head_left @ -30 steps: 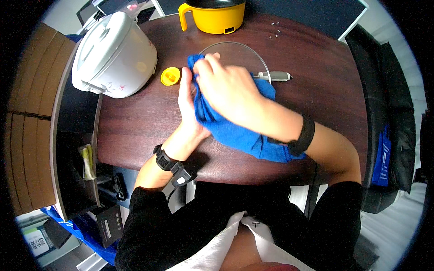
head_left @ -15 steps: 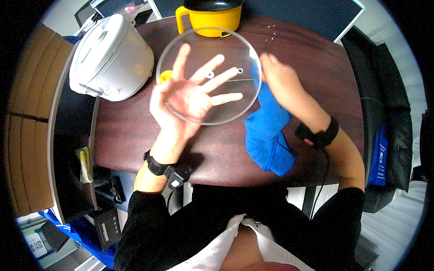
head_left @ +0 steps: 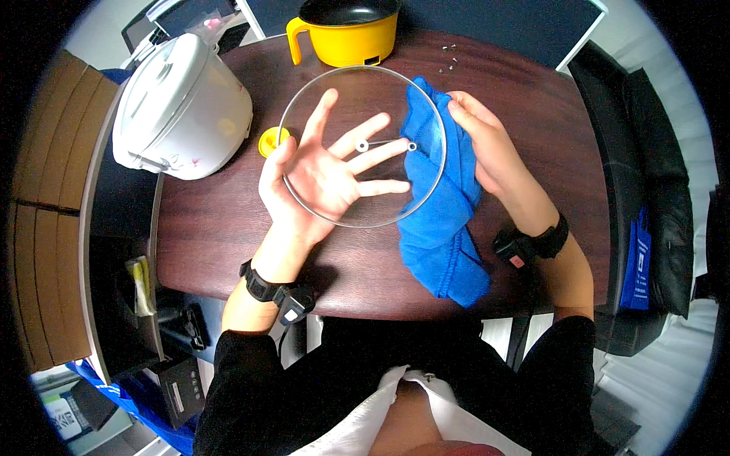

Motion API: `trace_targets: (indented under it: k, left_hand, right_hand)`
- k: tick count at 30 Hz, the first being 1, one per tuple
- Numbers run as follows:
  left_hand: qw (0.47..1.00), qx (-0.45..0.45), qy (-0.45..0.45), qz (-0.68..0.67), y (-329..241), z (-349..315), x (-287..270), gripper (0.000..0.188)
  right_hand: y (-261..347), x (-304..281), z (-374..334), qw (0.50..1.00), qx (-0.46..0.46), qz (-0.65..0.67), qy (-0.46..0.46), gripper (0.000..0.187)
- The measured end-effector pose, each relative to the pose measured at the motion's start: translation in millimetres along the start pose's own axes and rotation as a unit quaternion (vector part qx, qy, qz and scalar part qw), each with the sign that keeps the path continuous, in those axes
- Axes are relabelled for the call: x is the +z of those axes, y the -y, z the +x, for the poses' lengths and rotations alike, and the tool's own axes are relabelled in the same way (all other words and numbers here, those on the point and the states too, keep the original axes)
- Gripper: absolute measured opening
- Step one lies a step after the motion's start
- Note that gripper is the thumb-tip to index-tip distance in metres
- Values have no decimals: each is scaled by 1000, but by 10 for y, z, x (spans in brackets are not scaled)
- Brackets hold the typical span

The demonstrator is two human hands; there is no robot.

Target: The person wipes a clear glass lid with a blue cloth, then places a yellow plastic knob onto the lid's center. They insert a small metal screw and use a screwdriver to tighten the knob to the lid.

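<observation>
A round, clear glass lid (head_left: 363, 146) with a thin rim and two small ringed holes lies over my left hand (head_left: 323, 171). That palm faces up, fingers spread beneath the glass, bearing the lid with the thumb by its left rim. My right hand (head_left: 487, 140) has its thumb and fingers closed on a blue cloth (head_left: 445, 205). The cloth hangs bunched along the lid's right edge, some of it showing through the glass, its lower end near the table's front edge. A yellow round knob (head_left: 272, 142) sits on the table beside the lid's left rim.
A white rice cooker (head_left: 182, 106) stands at the left of the dark wooden table (head_left: 547, 137). Behind the lid is a yellow pot (head_left: 353, 38) with a black inside. Several small screws (head_left: 450, 59) lie at the back right. Brown cartons (head_left: 46, 281) line the far left.
The lid has shifted right and toward me over my left hand. My right hand has opened out a little, and the cloth now spreads further up along the lid's right edge.
</observation>
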State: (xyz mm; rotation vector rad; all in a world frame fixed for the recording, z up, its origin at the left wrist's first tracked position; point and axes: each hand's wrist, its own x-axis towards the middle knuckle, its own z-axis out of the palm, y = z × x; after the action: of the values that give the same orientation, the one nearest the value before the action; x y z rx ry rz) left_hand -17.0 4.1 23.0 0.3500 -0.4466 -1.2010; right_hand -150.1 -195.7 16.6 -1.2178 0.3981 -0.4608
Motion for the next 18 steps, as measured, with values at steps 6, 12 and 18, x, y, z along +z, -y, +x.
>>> trace_targets:
  k: [6,12,18]
  left_hand:
    - [998,-13,-15,61,9,56,-72,78]
    - [814,223,-108,526,34,97,-277,80]
    - [521,254,102,809,-288,72,-177,99]
  right_hand:
    - [-32,132,-73,998,20,57,-11,23]
    - [138,-11,-34,997,-10,70,17,22]
    - [143,-37,29,997,-2,74,15,22]
